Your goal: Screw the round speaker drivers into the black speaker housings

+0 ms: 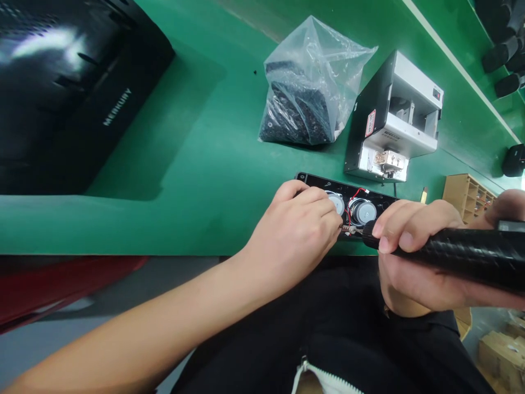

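Observation:
My right hand (418,230) is wrapped round a black electric screwdriver (476,253) that lies nearly level. Its bit points left, over the near edge of a black speaker panel (314,179). Two round speakers with grey backs are set in the panel, the right speaker (364,212) in full view and the left speaker (337,204) partly covered. Thin red wires run between them. Across the panel's left part rests my left hand (297,235), fingers curled and closed beside the screwdriver's bit. Its fingertips are hidden, so what they pinch cannot be made out.
Behind the panel stand a silver-and-black screw feeder machine (410,126) and a clear plastic bag (311,82) of black parts. A large black MERKURY speaker box (82,98) occupies the left. A cardboard compartment box (467,191) is at right. The green table's (184,241) front edge runs below my wrists.

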The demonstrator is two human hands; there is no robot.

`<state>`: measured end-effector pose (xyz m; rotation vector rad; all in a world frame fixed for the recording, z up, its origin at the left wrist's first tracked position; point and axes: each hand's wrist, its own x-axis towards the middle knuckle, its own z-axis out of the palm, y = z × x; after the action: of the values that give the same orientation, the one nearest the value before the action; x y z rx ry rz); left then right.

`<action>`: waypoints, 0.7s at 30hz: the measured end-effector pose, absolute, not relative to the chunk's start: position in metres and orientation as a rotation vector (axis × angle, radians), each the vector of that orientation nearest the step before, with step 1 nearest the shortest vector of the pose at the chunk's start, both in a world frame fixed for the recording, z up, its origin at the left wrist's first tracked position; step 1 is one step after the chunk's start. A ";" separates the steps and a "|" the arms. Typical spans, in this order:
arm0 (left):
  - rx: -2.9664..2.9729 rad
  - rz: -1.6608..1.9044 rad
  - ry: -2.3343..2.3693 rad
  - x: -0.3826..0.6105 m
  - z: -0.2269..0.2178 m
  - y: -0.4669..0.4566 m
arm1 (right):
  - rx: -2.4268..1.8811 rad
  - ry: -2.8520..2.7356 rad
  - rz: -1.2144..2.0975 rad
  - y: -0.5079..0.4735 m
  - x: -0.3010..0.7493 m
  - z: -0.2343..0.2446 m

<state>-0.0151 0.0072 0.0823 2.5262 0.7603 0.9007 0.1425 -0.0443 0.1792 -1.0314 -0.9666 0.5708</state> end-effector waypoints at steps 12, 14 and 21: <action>2.567 0.844 0.779 -0.017 0.081 0.007 | -1.016 -1.123 0.597 -0.044 0.152 0.168; 2.564 0.840 0.788 -0.016 0.081 0.006 | -1.000 -1.124 0.606 -0.046 0.153 0.166; 2.596 0.863 0.795 -0.013 0.080 0.007 | -0.999 -1.229 0.548 -0.053 0.152 0.159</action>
<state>-0.0127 0.0069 0.0796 2.5958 0.7954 0.8627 0.1519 -0.0529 0.1594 -0.9990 -1.2290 0.5480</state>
